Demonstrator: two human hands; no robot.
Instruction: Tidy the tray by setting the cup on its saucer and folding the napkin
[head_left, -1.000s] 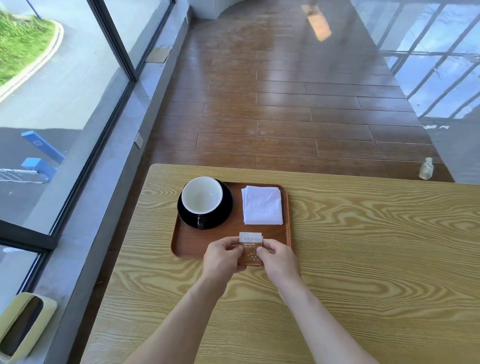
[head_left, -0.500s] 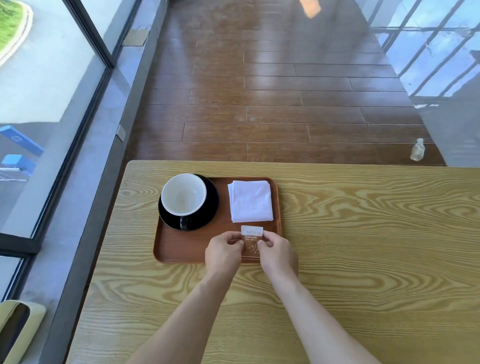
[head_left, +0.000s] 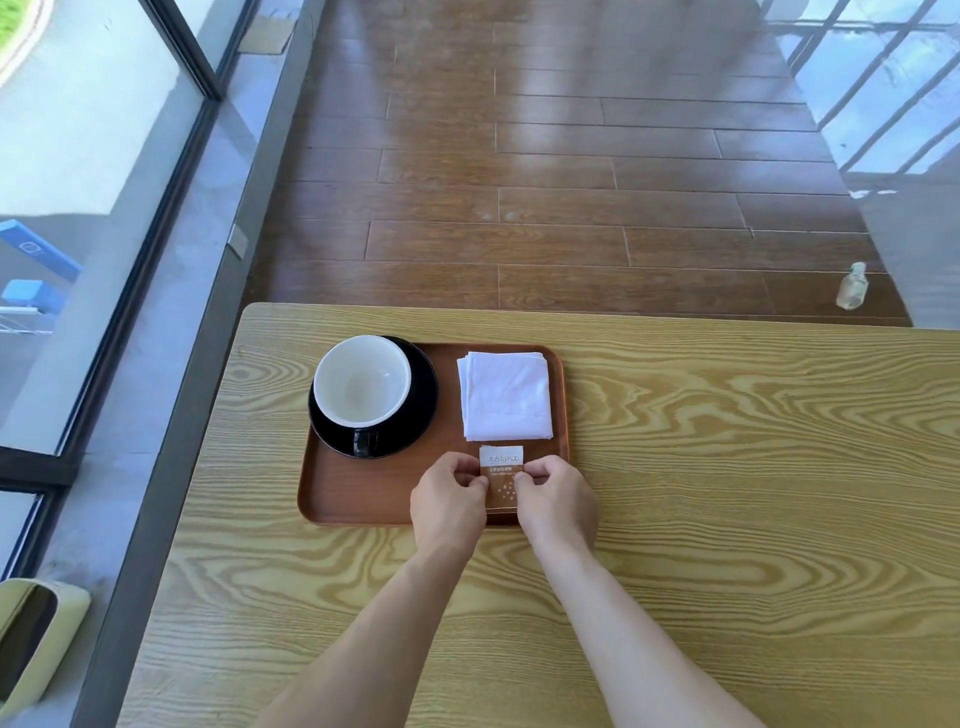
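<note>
A brown wooden tray (head_left: 363, 493) lies on the table. On its left a black cup with a white inside (head_left: 362, 382) stands on a black saucer (head_left: 415, 415), handle toward me. A white napkin (head_left: 505, 402), folded into a neat rectangle, lies flat on the tray's right side. At the tray's near right corner my left hand (head_left: 449, 501) and my right hand (head_left: 556, 501) pinch a small brown and white sugar packet (head_left: 501, 475) from either side, holding it just above the tray.
The wood-grain table (head_left: 727, 467) stretches to the right. A small clear bottle (head_left: 852, 287) stands on the plank floor beyond the far edge. A glass wall runs along the left, with a pale green object (head_left: 31, 639) at the lower left.
The camera has dipped and drifted, so the tray sits a little differently in view. Both hands keep hold of the packet at the tray's near right corner.
</note>
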